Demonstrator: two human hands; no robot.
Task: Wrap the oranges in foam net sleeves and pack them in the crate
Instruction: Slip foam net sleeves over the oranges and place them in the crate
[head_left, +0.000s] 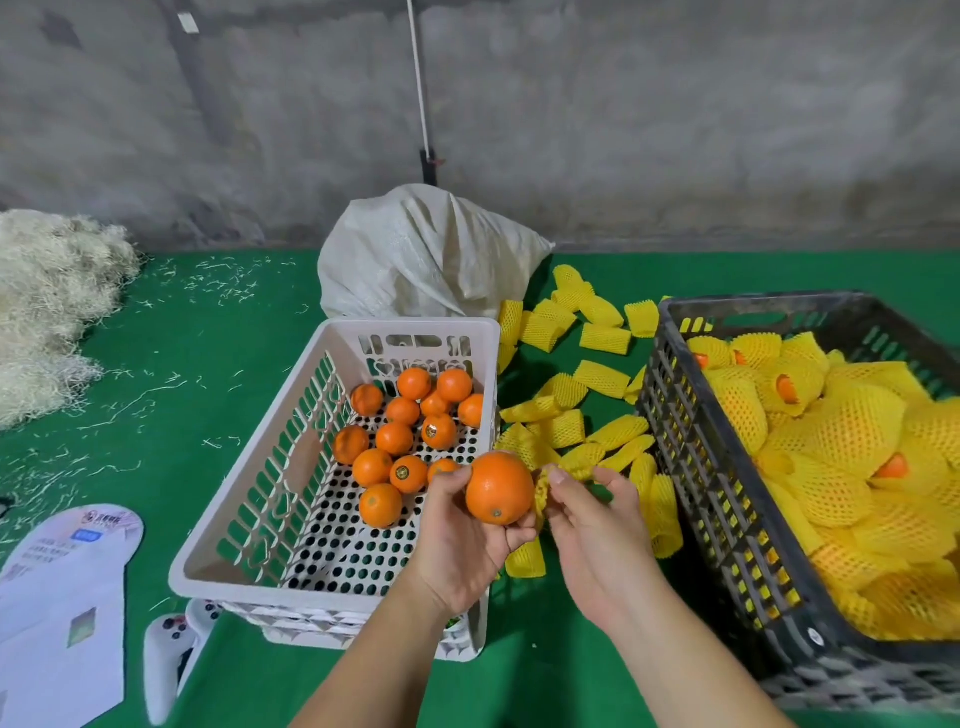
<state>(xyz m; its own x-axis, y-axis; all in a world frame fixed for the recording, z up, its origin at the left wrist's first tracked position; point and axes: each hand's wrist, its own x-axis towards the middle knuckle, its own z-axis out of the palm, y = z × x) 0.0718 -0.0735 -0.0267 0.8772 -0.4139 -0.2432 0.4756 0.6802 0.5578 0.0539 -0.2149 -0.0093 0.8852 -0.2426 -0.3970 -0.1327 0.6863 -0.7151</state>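
My left hand (457, 535) grips a bare orange (498, 487) from below, over the right rim of the white crate (270, 467), which holds several unwrapped oranges (395, 438). Just right of the fruit, my right hand (597, 525) pinches a yellow foam net sleeve (544, 491) with its end against the orange's side. More loose sleeves (571, 421) lie scattered on the green floor between the crates. The dark crate (691, 467) on the right holds several wrapped oranges (841, 441).
A white woven sack (426, 260) stands behind the white crate. A heap of pale straw-like shavings (47, 301) lies at far left. Printed paper sheets (62, 597) and a white game controller (166, 654) lie at the lower left. A grey concrete wall is behind.
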